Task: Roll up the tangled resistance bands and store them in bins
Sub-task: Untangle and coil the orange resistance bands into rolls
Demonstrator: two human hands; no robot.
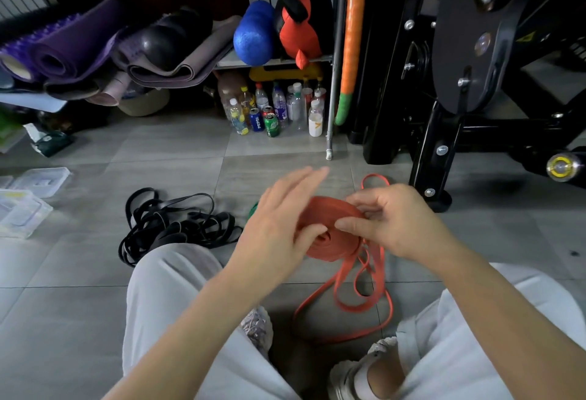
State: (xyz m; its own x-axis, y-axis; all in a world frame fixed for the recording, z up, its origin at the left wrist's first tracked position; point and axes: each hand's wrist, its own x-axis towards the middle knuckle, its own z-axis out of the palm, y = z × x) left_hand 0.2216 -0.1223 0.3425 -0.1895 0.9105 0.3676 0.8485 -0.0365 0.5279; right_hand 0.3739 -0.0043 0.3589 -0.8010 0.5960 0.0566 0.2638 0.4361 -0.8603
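Observation:
A partly coiled orange resistance band [333, 241] is held above the tiled floor between my hands. Its loose end hangs down in loops [358, 298] between my knees. My right hand [396, 222] pinches the coil at its right edge with curled fingers. My left hand [279, 228] has its thumb pressed on the coil's centre while the other fingers stretch out straight over it. A tangled heap of black resistance bands [177, 225] lies on the floor left of my left knee. A bit of green band [252, 209] peeks out behind my left hand.
Clear plastic bins and lids [25, 203] lie on the floor at far left. Bottles and cans [276, 111] stand under a shelf with rolled mats [73, 50]. A black gym machine [475, 82] rises at right. My knees in light trousers frame the bottom.

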